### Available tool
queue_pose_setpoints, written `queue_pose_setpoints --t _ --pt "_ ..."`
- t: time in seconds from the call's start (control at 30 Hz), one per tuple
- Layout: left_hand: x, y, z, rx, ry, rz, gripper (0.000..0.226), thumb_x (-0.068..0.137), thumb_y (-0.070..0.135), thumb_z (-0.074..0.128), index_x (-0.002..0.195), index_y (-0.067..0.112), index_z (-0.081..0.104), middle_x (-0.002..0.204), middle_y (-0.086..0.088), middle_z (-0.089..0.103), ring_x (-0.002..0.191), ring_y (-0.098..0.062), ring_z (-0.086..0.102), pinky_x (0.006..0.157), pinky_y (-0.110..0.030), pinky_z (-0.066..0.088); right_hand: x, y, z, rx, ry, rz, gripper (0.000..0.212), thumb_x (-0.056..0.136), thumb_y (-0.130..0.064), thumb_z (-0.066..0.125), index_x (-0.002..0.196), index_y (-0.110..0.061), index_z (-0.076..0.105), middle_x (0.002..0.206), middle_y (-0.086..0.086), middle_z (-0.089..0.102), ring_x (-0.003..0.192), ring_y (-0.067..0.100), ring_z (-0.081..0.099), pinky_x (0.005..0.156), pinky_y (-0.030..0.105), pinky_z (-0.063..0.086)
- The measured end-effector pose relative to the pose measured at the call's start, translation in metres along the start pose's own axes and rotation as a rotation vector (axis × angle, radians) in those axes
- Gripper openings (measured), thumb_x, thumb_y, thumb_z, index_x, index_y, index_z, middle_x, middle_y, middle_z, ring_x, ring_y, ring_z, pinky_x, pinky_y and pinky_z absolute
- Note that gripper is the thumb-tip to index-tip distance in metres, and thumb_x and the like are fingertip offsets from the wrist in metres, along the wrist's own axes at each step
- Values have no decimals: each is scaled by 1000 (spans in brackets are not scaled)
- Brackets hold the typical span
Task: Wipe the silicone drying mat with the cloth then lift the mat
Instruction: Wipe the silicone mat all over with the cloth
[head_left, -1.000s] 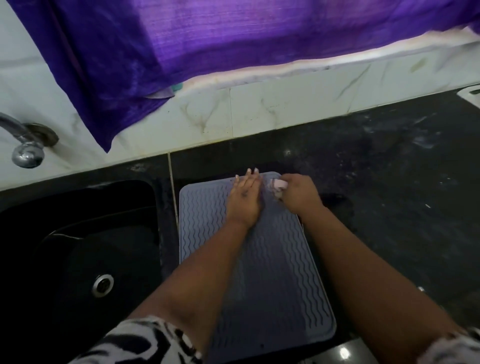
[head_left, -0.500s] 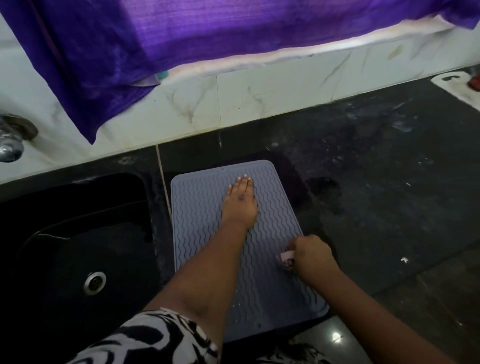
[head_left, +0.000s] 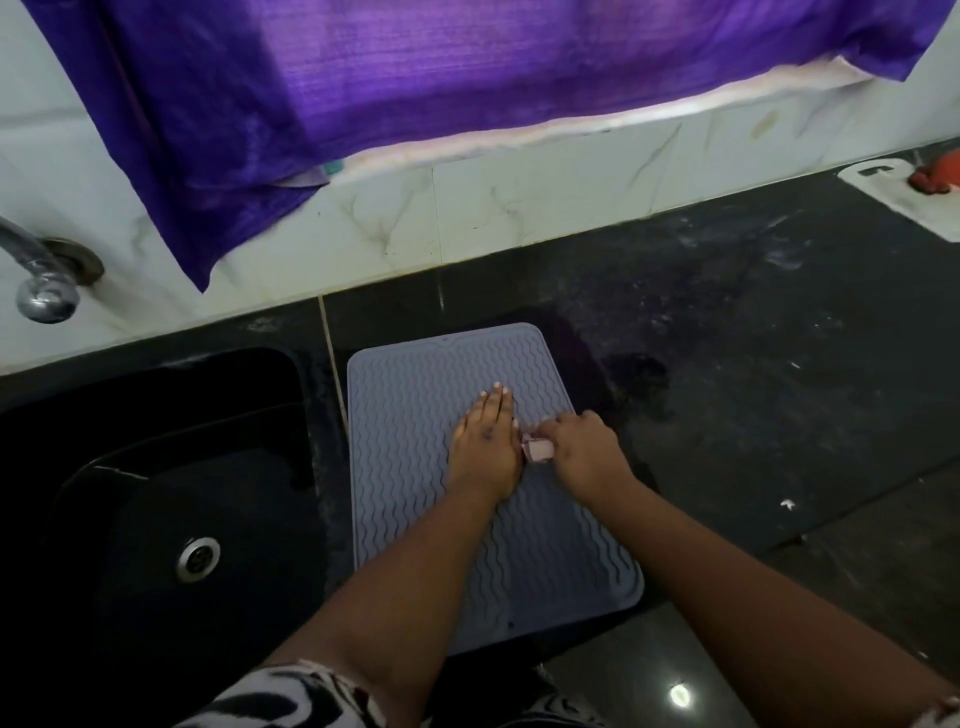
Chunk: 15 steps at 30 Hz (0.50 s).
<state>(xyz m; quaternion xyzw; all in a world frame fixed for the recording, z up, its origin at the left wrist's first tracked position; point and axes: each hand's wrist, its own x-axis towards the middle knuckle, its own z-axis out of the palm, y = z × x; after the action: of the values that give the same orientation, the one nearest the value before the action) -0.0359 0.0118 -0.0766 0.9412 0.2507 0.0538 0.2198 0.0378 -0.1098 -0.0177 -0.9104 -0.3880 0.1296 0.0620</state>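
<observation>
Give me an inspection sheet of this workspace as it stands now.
Surface: dark stone counter, smeared and speckled.
Job's things: grey silicone mat lying flat beside the sink; small pink cloth on the mat.
Clutter: white board with a red item at the far right.
Grippers: left hand flat on the mat; right hand closed on the cloth.
Cables: nothing seen.
Surroundings: purple curtain, marble wall tiles, chrome tap.

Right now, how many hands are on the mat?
2. Left hand flat on the grey wavy silicone mat; right hand beside it, clutching a small pink cloth.
</observation>
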Motion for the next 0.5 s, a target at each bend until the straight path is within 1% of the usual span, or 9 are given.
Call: queue_pose_setpoints --t 0.1,0.2,0.27,0.33,0.37,0.4,0.43,0.47,0.5 --pt "1 4 2 21 38 -25 54 104 32 22 156 19 17 163 2 14 150 -16 12 121 -36 10 -40 17 5 83 -92 -40 24 89 -42 53 103 -28 66 108 -2 65 102 22 57 92 36 46" --pt "1 2 4 44 27 -32 54 104 33 21 156 19 18 163 3 15 150 -16 13 121 -36 10 -90 18 6 120 -170 -49 27 84 -49 58 96 -28 70 99 -5 68 96 18 59 85 25 45" --pt "1 3 3 59 14 -40 54 104 33 20 156 19 15 163 3 13 150 -16 12 121 -36 9 -103 21 -8 112 -349 -31 17 80 -38 66 89 -25 72 95 -2 68 90 17 62 74 20 44" --pt "1 8 -2 72 -18 -43 54 105 32 19 156 17 12 164 2 10 151 -16 9 122 -37 9 -95 30 -33 226 -496 30 3 77 -20 68 78 -22 66 87 1 66 74 11 64 62 21 47" --pt "2 11 -5 69 -49 -50 54 105 32 19 156 16 11 164 1 8 151 -17 7 122 -37 7 -87 33 -48 308 -500 58 6 77 -15 67 76 -20 64 82 1 65 66 9 64 56 21 48" --pt "1 14 -7 61 -71 -59 55 105 32 19 156 15 10 164 0 6 151 -18 5 123 -38 4 -76 36 -59 367 -435 71 7 78 -13 66 75 -19 65 78 0 65 63 9 63 53 20 48" --pt "-1 18 -9 49 -75 -66 55 105 31 21 156 14 9 164 -2 5 152 -19 3 123 -38 1 -62 34 -67 398 -319 55 8 80 -14 65 74 -17 66 74 0 66 61 10 62 51 20 49" --pt "-6 23 -10 30 -58 -61 55 105 30 24 156 12 11 164 -3 5 152 -19 1 123 -38 -1 -50 30 -71 412 -209 23 9 82 -15 65 73 -16 67 73 1 67 63 13 63 53 22 51" --pt "-14 27 -11 4 -21 -45 56 104 29 28 156 12 13 164 -4 8 152 -19 2 123 -38 -2 -39 23 -68 373 -117 -27 7 83 -16 65 78 -13 68 78 5 69 69 17 64 61 28 54"
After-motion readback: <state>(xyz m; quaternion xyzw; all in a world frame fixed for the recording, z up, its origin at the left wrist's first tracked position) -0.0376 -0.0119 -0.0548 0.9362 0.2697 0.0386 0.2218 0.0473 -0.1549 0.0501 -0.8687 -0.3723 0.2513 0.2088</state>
